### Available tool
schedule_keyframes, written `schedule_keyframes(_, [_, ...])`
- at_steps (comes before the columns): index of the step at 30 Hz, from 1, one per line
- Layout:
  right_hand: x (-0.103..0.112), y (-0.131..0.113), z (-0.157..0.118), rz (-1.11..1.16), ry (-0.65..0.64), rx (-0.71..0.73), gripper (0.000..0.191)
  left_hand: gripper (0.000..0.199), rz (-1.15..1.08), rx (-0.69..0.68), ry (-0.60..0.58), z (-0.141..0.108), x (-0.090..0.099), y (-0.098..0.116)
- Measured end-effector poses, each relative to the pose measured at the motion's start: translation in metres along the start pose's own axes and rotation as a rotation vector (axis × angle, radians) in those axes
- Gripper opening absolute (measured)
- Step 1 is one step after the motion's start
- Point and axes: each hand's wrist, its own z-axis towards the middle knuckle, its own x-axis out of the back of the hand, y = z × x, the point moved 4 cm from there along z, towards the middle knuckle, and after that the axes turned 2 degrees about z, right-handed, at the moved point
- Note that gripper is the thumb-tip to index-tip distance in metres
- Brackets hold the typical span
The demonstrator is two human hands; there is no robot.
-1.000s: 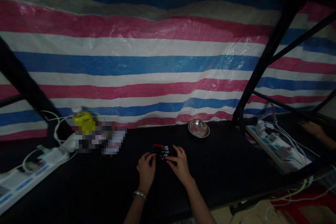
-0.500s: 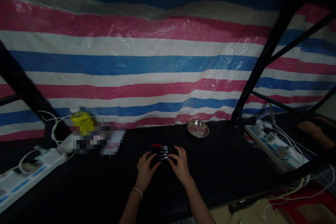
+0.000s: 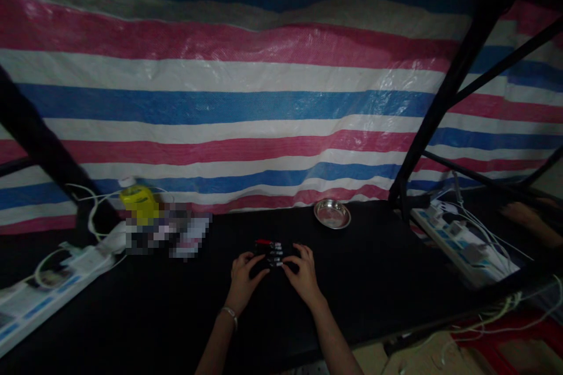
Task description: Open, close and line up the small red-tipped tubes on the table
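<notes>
Several slim, dark pen-like sticks (image 3: 275,253) with pale, shiny markings lie side by side in a short row on the black tabletop (image 3: 378,281). The farthest has a red part (image 3: 264,242). My left hand (image 3: 243,278), a bracelet at its wrist, curls in from the left, thumb and forefinger around the left end of the nearest stick. From the right, my right hand (image 3: 304,275) has its thumb against that stick's other end, fingers bent beside the row. The fingertips partly hide the ends, and the dark sticks blend into the table.
A shallow round metal dish (image 3: 332,214) stands behind the row to the right. Back left are a yellow bottle (image 3: 139,200) and blurred-out items. Power strips with cables lie left (image 3: 48,293) and right (image 3: 466,246). Another person's hand (image 3: 523,214) rests far right. A striped sheet (image 3: 237,105) hangs behind.
The view has shifted very slightly. Both hands keep nearly the same place around the row of sticks, and nothing else has visibly moved.
</notes>
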Motion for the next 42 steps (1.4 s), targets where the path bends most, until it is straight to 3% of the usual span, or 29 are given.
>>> schedule_keyframes(15, [0.001, 0.001, 0.0, 0.028, 0.017, -0.004, 0.013, 0.029, -0.075, 0.004, 0.044, -0.002, 0.003, 0.003])
schedule_keyframes(21, [0.004, 0.009, 0.008, 0.054, 0.096, -0.095, 0.015, 0.044, -0.119, 0.161, 0.211, 0.0, 0.014, -0.006])
schedule_keyframes(29, [-0.008, 0.012, 0.024, -0.025, -0.022, -0.149, 0.014, 0.042, -0.061, 0.212, 0.108, 0.002, 0.006, -0.006])
schedule_keyframes(33, [-0.011, 0.014, 0.029, 0.007, -0.044, -0.171, 0.011, 0.04, -0.19, 0.183, 0.146, 0.002, 0.009, -0.005])
schedule_keyframes(38, [-0.005, 0.018, 0.029, 0.228, 0.056, -0.111, 0.01, 0.048, -0.398, 0.319, 0.305, -0.002, 0.018, -0.011])
schedule_keyframes(42, [-0.004, 0.024, 0.029, 0.522, 0.089, -0.19, 0.022, 0.051, -0.416, 0.385, 0.398, -0.006, 0.028, -0.009])
